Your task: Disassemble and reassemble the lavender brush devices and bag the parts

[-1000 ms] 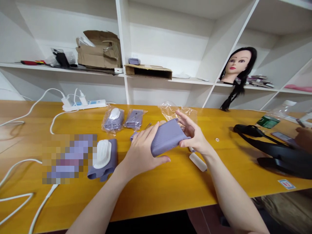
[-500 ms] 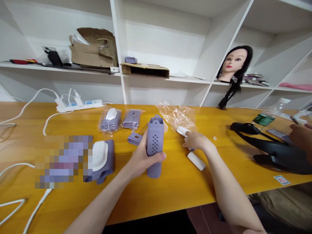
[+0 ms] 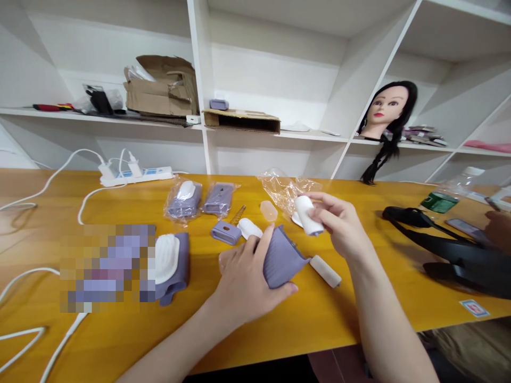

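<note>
My left hand (image 3: 247, 276) is closed around a lavender silicone sleeve (image 3: 281, 260), held low over the yellow table (image 3: 311, 319). A little up and to the right, my right hand (image 3: 339, 223) pinches a short white cylinder (image 3: 307, 214). On the table below it lies another white cylinder (image 3: 325, 270). Close by rest a small lavender cap (image 3: 225, 232), a white oval piece (image 3: 249, 229), a small spring (image 3: 238, 214), a pale translucent piece (image 3: 269, 210) and a crumpled clear plastic bag (image 3: 285, 191).
Two bagged lavender parts (image 3: 186, 198) (image 3: 219, 198) lie toward the back. A lavender holder with a white pad (image 3: 170, 258) sits left. A power strip (image 3: 136, 174) with white cables, a black strap device (image 3: 459, 255), a wig head (image 3: 387, 114) and another person's hand (image 3: 499, 229) are around.
My right hand picked a white cylinder off the table and raised it. My left hand turned the lavender sleeve from upright to tilted and lowered it.
</note>
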Action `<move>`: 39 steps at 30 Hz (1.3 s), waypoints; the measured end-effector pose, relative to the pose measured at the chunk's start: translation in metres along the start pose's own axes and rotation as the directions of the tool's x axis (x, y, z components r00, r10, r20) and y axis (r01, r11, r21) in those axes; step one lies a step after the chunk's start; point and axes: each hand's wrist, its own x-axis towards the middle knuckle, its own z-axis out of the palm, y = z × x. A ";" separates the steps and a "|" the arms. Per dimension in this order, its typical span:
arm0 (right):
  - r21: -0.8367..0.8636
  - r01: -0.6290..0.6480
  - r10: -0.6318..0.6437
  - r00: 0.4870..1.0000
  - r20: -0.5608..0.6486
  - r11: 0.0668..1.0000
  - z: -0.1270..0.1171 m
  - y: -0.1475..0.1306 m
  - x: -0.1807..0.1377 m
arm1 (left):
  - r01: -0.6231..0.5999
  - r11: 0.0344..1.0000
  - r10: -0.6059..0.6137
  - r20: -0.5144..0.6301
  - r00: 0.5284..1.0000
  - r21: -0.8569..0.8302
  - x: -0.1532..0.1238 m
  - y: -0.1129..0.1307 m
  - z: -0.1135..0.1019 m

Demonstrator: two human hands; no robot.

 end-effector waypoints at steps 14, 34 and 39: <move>0.002 0.004 -0.004 0.963 0.271 1.000 0.009 0.004 -0.008 | 0.039 0.997 -0.038 -0.013 0.999 0.060 0.001 -0.002 0.000; 0.099 -0.047 0.028 0.982 0.186 0.994 0.023 -0.002 -0.015 | -0.026 0.999 0.024 -0.069 0.997 -0.023 0.002 -0.004 -0.003; 0.055 -0.026 0.016 0.983 0.182 0.998 0.025 -0.002 -0.018 | -0.053 0.999 0.052 -0.073 0.996 -0.009 0.003 -0.008 -0.005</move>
